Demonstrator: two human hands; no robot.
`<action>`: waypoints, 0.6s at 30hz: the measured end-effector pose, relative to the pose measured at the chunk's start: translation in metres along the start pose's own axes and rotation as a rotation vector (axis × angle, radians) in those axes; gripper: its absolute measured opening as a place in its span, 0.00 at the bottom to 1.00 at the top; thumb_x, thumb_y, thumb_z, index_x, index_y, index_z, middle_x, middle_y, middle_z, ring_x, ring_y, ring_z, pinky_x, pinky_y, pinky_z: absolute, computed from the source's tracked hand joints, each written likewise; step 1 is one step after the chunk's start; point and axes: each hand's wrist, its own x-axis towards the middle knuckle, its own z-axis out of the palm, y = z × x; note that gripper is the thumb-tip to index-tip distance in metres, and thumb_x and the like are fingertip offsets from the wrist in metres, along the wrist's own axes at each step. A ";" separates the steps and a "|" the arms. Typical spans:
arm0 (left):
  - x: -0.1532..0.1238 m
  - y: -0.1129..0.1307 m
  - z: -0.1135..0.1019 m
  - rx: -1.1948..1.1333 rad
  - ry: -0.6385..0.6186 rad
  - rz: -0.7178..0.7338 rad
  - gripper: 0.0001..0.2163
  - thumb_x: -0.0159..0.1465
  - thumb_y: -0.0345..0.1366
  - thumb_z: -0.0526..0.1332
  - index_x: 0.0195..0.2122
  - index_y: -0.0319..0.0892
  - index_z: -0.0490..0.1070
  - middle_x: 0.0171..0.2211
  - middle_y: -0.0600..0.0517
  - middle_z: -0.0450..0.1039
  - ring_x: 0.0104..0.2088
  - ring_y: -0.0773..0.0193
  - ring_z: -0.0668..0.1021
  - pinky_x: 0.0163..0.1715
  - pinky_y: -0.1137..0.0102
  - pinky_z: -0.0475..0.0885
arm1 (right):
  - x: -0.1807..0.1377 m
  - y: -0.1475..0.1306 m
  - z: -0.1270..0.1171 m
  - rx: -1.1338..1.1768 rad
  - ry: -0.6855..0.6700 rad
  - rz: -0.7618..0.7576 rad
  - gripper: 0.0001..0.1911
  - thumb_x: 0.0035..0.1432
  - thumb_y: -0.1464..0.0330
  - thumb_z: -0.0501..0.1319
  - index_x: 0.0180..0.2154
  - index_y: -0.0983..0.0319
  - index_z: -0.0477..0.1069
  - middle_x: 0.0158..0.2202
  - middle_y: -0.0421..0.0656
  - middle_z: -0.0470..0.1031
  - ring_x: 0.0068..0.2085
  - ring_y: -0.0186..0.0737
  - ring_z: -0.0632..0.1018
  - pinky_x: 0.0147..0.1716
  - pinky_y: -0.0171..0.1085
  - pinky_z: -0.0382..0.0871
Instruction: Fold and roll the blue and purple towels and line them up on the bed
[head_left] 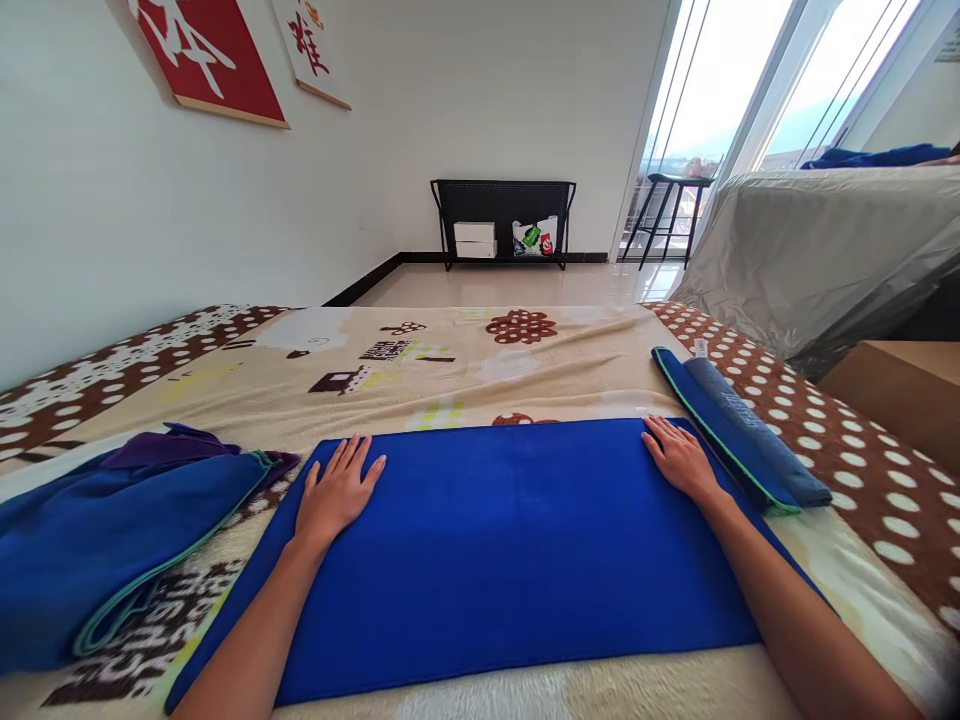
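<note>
Two bare forearms reach in from the bottom edge onto a wide royal-blue rectangular cloth (510, 540), which lies spread flat across the near part of a bed covered by a cream and brown dotted blanket (480, 360). At the cloth's far left corner, the left hand (335, 492) rests palm down, its fingers (358, 455) straight and slightly apart, gripping nothing. At the far right corner, the right hand (679, 457) lies flat in the same way, fingers (660, 432) stretched out and close together, also holding nothing.

Just beside the right hand, a folded dark-blue towel with a green edge (712, 440) lies on the blanket, with a grey-blue folded towel (757, 440) on top of it. Left of the spread cloth sits a loose heap of blue and purple cloths (97, 540), its edge touching the cloth's corner.

Farther off, a black metal shelf (502, 222) stands against the white wall, and a grey dust sheet (817, 250) covers furniture on the right.
</note>
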 end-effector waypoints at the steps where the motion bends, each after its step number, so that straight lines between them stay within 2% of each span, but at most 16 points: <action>1: 0.000 0.000 0.000 0.001 0.001 -0.002 0.33 0.69 0.58 0.38 0.71 0.48 0.46 0.72 0.54 0.42 0.71 0.57 0.49 0.68 0.49 0.43 | 0.000 -0.001 0.000 -0.009 -0.007 0.005 0.30 0.70 0.55 0.39 0.66 0.58 0.58 0.68 0.42 0.58 0.69 0.39 0.57 0.68 0.47 0.47; 6: 0.000 0.001 0.000 0.002 0.011 0.001 0.33 0.69 0.58 0.38 0.71 0.48 0.46 0.72 0.54 0.44 0.71 0.57 0.50 0.68 0.49 0.44 | 0.000 -0.002 -0.001 -0.041 -0.041 0.029 0.30 0.70 0.53 0.38 0.68 0.54 0.55 0.69 0.39 0.56 0.70 0.38 0.55 0.68 0.49 0.45; 18: 0.000 0.000 0.001 -0.002 0.027 0.013 0.33 0.69 0.58 0.39 0.71 0.48 0.47 0.72 0.52 0.45 0.71 0.55 0.50 0.68 0.50 0.45 | 0.003 -0.002 -0.003 -0.052 -0.099 0.074 0.31 0.70 0.51 0.36 0.68 0.51 0.52 0.70 0.37 0.53 0.70 0.38 0.53 0.68 0.50 0.45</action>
